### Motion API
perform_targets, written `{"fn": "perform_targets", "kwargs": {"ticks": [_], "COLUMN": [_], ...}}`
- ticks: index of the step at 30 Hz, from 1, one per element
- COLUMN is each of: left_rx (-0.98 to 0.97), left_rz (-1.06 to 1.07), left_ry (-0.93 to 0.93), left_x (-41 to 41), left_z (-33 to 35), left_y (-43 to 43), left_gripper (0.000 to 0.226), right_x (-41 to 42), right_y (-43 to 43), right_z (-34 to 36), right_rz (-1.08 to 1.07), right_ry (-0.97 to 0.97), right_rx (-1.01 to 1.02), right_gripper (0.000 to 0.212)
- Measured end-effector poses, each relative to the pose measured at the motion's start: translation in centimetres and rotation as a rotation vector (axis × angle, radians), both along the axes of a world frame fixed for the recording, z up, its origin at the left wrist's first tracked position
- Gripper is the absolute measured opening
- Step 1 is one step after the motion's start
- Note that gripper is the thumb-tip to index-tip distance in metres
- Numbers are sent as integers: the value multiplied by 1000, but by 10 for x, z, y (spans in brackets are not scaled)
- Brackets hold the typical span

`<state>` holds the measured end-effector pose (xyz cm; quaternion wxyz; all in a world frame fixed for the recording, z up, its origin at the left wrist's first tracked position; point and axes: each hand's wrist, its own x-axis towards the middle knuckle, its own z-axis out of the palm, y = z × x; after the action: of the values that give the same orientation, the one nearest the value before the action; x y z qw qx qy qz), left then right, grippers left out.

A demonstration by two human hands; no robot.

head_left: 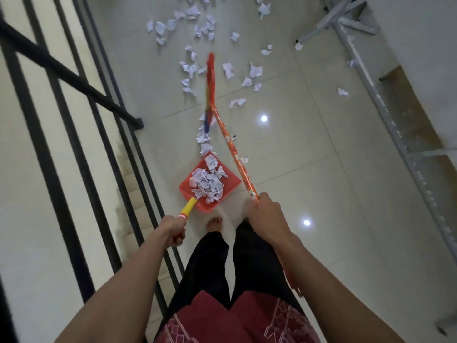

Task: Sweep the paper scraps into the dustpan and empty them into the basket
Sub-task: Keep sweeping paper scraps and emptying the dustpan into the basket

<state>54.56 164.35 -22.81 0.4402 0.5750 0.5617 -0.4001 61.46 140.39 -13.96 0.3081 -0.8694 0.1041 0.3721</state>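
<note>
A red dustpan [230,180] rests on the tiled floor just ahead of my feet, with a heap of white paper scraps [209,183] inside it. My left hand [173,230] grips its yellow and red handle [188,206]. My right hand [268,214] grips the orange broom stick [233,151]. The blurred, multicoloured broom head [210,90] stands on the floor beyond the pan. A few scraps [204,141] lie between the broom head and the pan's mouth. Many more loose scraps [197,30] are scattered farther off.
A black metal stair railing [81,134] runs along my left, close to the dustpan. Grey metal shelving [371,78] and a wall stand at the right. My bare foot [214,223] is right behind the pan. No basket is in view.
</note>
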Motion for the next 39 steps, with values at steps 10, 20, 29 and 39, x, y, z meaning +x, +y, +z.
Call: {"fn": "perform_targets", "kwargs": {"ticks": [10, 20, 29, 39], "left_rx": [85, 105, 144, 150], "left_rz": [327, 346, 114, -157], "left_ry": [6, -25, -67, -97], "left_x": [-27, 16, 89, 155], "left_z": [-5, -18, -15, -17], "left_y": [-28, -45, -32, -24], "left_gripper": [19, 9, 10, 14], "right_x": [109, 102, 93, 134], "right_y": [69, -16, -74, -91], "right_z": [-28, -38, -16, -34], "right_rz": [14, -128, -117, 157], "right_ry": [244, 235, 83, -136], "right_rx": [149, -129, -66, -457], "right_gripper": [8, 22, 21, 51]}}
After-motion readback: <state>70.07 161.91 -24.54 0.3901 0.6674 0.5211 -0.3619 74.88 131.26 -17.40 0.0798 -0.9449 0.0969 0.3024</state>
